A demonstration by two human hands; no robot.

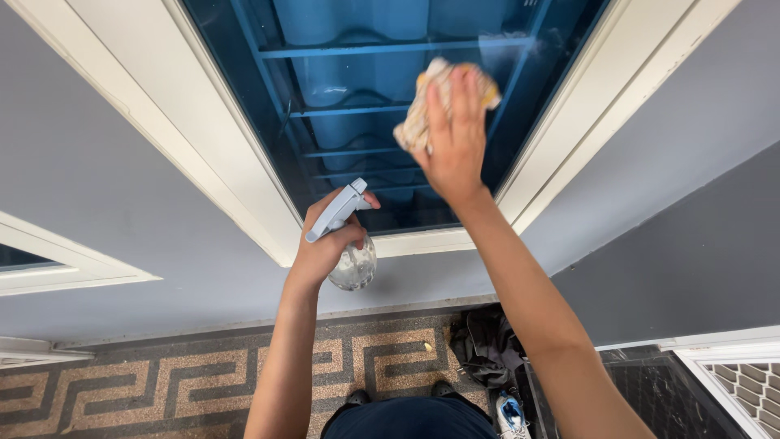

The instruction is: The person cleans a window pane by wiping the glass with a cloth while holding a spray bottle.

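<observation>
My right hand (457,140) presses a crumpled cream and yellow cloth (421,114) flat against the blue-tinted window glass (349,97), near the pane's right side. My left hand (327,244) grips a clear spray bottle (354,262) with a pale grey trigger head (336,211), held just below the window's lower white frame (422,241). The nozzle points to the left. Behind the glass, blue bars and curtain folds show.
Grey wall (122,187) surrounds the white window frame. Below lies a floor with a brown and cream key pattern (162,382). A dark bundle of cloth (486,345) and a white shoe (510,413) lie by my feet. Another white frame (49,268) sits at left.
</observation>
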